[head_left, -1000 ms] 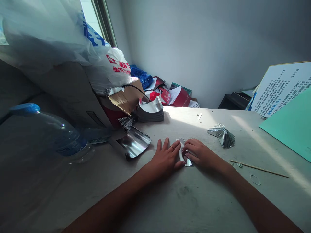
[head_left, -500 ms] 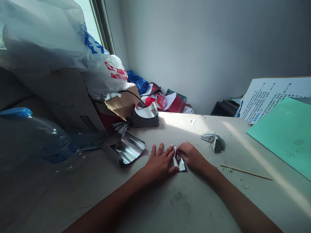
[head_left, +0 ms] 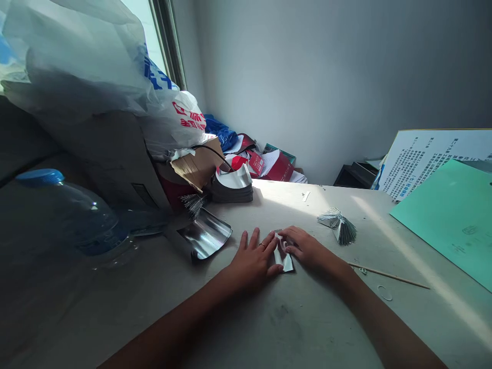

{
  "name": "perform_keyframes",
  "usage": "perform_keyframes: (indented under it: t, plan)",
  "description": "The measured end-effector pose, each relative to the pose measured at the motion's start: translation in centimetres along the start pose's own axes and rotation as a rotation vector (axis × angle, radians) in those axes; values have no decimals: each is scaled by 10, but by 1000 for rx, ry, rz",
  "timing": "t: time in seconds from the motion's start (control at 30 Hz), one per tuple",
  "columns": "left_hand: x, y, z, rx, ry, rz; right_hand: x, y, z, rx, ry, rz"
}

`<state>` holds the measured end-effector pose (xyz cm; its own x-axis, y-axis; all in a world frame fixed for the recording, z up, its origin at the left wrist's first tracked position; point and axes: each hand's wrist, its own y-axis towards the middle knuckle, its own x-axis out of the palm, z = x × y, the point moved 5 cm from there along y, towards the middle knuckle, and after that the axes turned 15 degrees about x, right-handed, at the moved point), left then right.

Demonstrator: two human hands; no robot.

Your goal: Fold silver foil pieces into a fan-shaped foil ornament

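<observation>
A small silvery-white sheet (head_left: 286, 262) lies on the pale table (head_left: 307, 328) between my two hands. My left hand (head_left: 254, 260) rests flat with spread fingers, its fingertips and thumb at the sheet's left edge; a ring is on one finger. On the sheet's right side, my right hand (head_left: 303, 247) has its fingers bent together at the upper part; whether they pinch the sheet's edge is hard to make out. Left of my hands lies a curved stack of shiny foil sheets (head_left: 207, 233). A tied bundle of silver strips (head_left: 340, 225) sits to the right.
A thin wooden stick (head_left: 392, 277) and a white rubber band (head_left: 384, 292) lie at the right, near a green folder (head_left: 449, 215). A large plastic bottle (head_left: 88, 220) stands left. Behind are a stack of curved sheets (head_left: 232, 187), cardboard (head_left: 200, 164) and plastic bags (head_left: 177, 123).
My right hand's fingers have shifted slightly on the sheet, with thumb and fingers a little more visible. My left hand stays in place. The camera view has moved slightly.
</observation>
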<state>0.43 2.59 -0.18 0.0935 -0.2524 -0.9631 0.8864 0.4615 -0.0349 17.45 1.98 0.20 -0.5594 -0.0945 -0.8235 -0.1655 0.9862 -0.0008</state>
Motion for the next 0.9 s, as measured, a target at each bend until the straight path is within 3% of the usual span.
perform_keyframes:
  t: [0.2,0.43,0.6,0.9]
  plan:
    - [-3,0,2,-10,-1,-13,-1,-5,5,73,-131,-154]
    - [-3,1,0,-48,24,-45,-2,-3,14,100,-167,-210]
    - [-4,1,1,-32,23,-50,-3,-3,19,197,-176,-266]
    - [-10,-1,7,-40,21,-110,-4,-5,14,163,-135,-347]
